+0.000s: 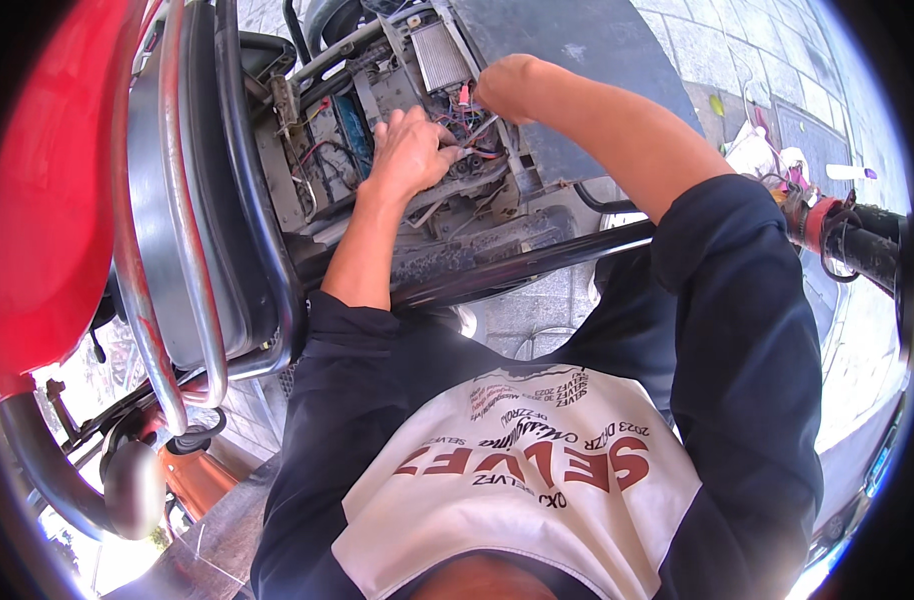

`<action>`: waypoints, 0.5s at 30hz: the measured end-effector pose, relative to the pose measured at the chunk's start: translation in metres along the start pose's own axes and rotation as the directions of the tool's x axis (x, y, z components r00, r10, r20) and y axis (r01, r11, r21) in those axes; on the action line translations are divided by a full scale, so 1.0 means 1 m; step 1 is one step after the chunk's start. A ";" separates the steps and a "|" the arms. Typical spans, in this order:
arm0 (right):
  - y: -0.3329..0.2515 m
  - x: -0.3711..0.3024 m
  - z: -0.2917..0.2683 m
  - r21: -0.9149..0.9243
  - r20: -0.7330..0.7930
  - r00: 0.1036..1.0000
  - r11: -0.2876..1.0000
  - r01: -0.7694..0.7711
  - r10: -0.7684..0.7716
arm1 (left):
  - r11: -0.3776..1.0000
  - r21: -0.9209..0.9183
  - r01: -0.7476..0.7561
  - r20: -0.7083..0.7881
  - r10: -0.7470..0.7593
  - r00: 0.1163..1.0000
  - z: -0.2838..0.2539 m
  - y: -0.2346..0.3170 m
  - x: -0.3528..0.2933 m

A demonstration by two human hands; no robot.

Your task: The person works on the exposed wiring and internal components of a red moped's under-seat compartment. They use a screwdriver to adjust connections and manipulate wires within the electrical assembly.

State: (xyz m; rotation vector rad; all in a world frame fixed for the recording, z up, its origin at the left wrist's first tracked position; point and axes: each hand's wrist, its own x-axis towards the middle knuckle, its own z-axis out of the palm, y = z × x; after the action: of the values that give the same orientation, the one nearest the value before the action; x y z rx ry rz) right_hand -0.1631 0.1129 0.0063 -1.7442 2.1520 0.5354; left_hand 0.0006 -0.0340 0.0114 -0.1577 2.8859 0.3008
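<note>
An opened compartment on a vehicle frame holds a tangle of thin coloured wires (482, 132). Over its middle, my left hand (409, 150) has its thumb and forefinger pinched at a wire with a pale end, the other fingers bent beside it. My right hand (507, 86) curls down at the compartment's right edge, closed above the wires. Its fingertips are hidden, and so is whatever they hold. A red connector (465, 94) shows just left of that hand. Above the wires sits a finned silver metal box (442, 58).
A dark flat panel (587, 60) lies right of the compartment. Left are a battery-like block (335, 135), a black padded seat (192, 200), metal rails (182, 130) and a red body panel (47, 180). A black tube (537, 260) crosses before me. A handlebar grip (867, 250) stands far right.
</note>
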 end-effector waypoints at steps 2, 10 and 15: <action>-0.001 0.001 0.003 -0.007 0.015 1.000 1.000 0.003 -0.003 | 1.000 0.006 -0.003 -0.016 0.003 1.000 0.001 0.001 0.000; -0.005 0.000 -0.014 -0.004 0.024 0.999 0.999 0.045 -0.045 | 0.995 0.095 -0.037 -0.006 0.037 0.999 0.000 0.005 0.000; -0.002 0.008 -0.009 -0.085 -0.060 0.991 0.990 0.116 -0.122 | 0.989 0.144 -0.046 -0.017 0.049 0.999 0.003 0.007 0.002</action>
State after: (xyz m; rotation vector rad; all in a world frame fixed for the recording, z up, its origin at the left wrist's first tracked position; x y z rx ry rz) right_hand -0.1624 0.1017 0.0102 -1.9448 2.0788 0.5496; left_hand -0.0012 -0.0262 0.0092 -0.0675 2.9210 0.0997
